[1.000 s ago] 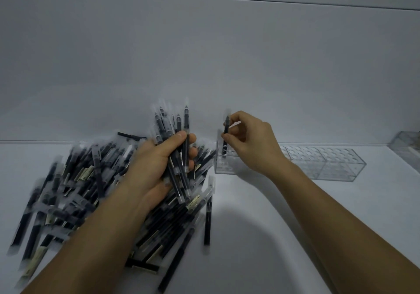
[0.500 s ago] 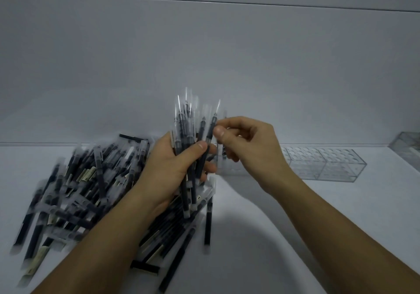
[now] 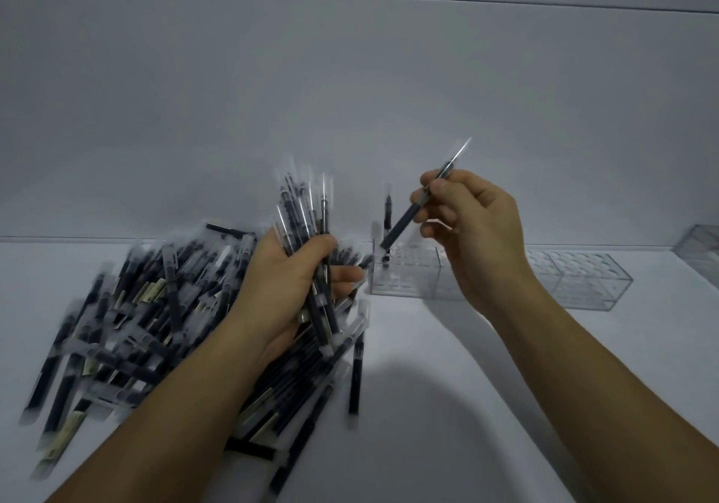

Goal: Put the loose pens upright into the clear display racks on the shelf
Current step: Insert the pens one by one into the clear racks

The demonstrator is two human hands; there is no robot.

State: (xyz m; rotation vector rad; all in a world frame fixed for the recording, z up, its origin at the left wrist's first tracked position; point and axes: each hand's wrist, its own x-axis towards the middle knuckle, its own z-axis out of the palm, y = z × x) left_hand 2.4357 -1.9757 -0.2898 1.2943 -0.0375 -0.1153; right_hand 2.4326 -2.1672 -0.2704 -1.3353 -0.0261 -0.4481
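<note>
1. A slim dark pen (image 3: 402, 226) with a clear cap was pinched, tilted, by the right hand (image 3: 476, 230) at centre frame, over the left end of the clear rack (image 3: 583, 281).
2. A bundle (image 3: 303, 211) of like pens was gripped upright in the left hand (image 3: 288, 281), left of centre.
3. A second pen (image 3: 387, 211) was stood in the rack's left end; the boxy transparent top was pierced with round holes.
4. A blurred pile (image 3: 148, 308) of dark barrels was spread on the white shelf (image 3: 447, 405), lower left.

No legible text on anything here
</note>
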